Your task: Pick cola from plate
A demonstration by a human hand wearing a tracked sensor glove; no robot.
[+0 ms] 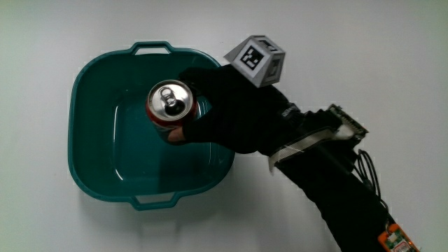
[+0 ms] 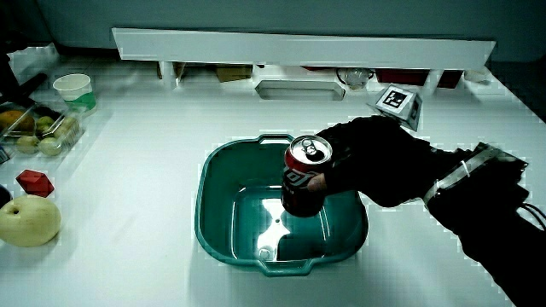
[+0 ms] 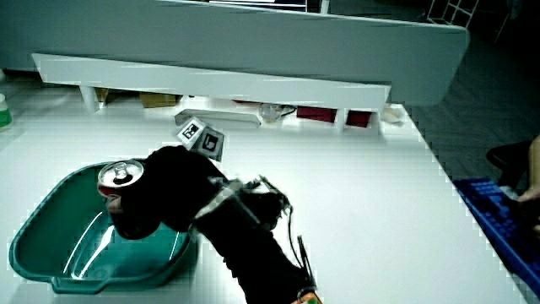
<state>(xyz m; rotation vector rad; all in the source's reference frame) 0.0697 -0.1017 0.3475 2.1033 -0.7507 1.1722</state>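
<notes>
One can (image 1: 169, 105) was what we tracked: red, upright, its top already opened, held inside the teal tub (image 1: 94, 154) with its top above the rim. In a side view (image 2: 304, 176) its base seemed clear of the tub floor, though we could not be sure. The hand (image 1: 234, 108) reached in over the rim, fingers clamped round the can's side, the cube (image 1: 257, 60) on its back. Nothing else lay in the tub. Well apart from it, in a side view, we saw a pear (image 2: 29, 220), a red block (image 2: 34, 182), a fruit tray (image 2: 38, 132) and a cup (image 2: 73, 91). A partition (image 2: 299, 44) closed the table (image 1: 392, 56).
</notes>
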